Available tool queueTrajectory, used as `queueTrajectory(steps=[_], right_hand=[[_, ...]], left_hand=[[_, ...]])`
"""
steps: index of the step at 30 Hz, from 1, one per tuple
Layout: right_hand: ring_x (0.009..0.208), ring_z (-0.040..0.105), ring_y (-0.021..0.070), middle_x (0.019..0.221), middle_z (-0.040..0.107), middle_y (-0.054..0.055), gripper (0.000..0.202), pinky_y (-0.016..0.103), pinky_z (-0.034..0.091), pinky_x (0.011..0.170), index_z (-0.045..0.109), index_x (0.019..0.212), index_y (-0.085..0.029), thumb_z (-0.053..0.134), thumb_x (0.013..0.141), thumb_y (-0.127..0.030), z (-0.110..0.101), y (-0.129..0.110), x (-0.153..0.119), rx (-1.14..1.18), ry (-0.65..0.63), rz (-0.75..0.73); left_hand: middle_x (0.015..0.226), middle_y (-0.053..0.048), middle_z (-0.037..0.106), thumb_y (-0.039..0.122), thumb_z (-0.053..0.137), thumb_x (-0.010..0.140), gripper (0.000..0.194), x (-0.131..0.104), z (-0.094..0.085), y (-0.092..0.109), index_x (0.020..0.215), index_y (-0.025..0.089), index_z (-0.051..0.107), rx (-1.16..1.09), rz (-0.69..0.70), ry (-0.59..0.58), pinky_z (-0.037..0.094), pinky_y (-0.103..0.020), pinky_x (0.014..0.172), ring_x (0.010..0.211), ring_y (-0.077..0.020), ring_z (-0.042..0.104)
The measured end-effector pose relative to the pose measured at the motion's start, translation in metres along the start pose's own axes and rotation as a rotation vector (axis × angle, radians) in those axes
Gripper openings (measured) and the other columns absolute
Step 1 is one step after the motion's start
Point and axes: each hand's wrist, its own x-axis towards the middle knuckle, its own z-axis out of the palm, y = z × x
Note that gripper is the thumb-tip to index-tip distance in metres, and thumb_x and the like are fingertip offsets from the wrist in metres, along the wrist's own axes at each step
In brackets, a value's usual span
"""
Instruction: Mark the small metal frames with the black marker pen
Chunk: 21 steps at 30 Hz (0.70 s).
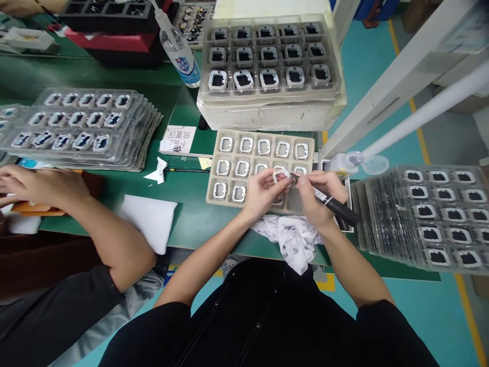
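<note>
Between the thumb and fingers of my left hand (263,192) is a small white square frame (281,176) with rounded corners. My right hand (320,196) grips a black marker pen (336,206), its tip pointing left at the frame's right side. Whether the tip touches the frame I cannot tell. Both hands are over a beige compartment tray (229,201) that holds several similar white frames (241,168). My fingers cover part of the tray's front right. A stained white cloth (294,239) lies crumpled at the table edge below my hands.
Behind the tray, a clear tray of frames (269,56) tops a white foam box (263,118). Stacked clear trays stand left (87,127) and right (428,219). A spray bottle (181,56) is behind. A co-worker's arm (95,214) rests at left. A white post (393,76) rises at right.
</note>
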Motion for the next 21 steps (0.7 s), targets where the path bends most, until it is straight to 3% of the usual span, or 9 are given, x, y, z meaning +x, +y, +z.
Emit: queueTrajectory(steps=[6, 12, 21], right_hand=[[0.083, 0.082, 0.0233, 0.094, 0.082, 0.001, 0.004, 0.037, 0.067, 0.068, 0.074, 0.099, -0.028, 0.077, 0.101, -0.029, 0.003, -0.001, -0.003, -0.096, -0.101, -0.05], [0.091, 0.083, 0.0255, 0.093, 0.081, 0.001, 0.006, 0.041, 0.07, 0.077, 0.072, 0.097, -0.028, 0.075, 0.102, -0.029, 0.009, 0.004, -0.005, -0.112, -0.08, -0.087], [0.088, 0.082, 0.0238, 0.092, 0.081, 0.0, 0.005, 0.038, 0.068, 0.074, 0.074, 0.098, -0.028, 0.077, 0.1, -0.025, 0.009, 0.005, -0.005, -0.109, -0.073, -0.096]], left_hand=[[0.072, 0.001, 0.069, 0.054, 0.095, 0.077, 0.045, -0.002, -0.001, -0.001, 0.082, 0.018, 0.068, 0.1, 0.05, 0.016, 0.052, -0.021, 0.053, 0.059, -0.01, 0.063], [0.073, 0.0, 0.068, 0.055, 0.088, 0.085, 0.042, -0.002, -0.004, -0.005, 0.083, 0.018, 0.068, 0.154, 0.128, 0.004, 0.052, -0.022, 0.055, 0.06, -0.01, 0.061], [0.078, -0.001, 0.069, 0.05, 0.079, 0.096, 0.032, -0.003, -0.011, -0.018, 0.094, 0.018, 0.073, 0.195, 0.196, -0.022, 0.051, -0.023, 0.057, 0.062, -0.0111, 0.061]])
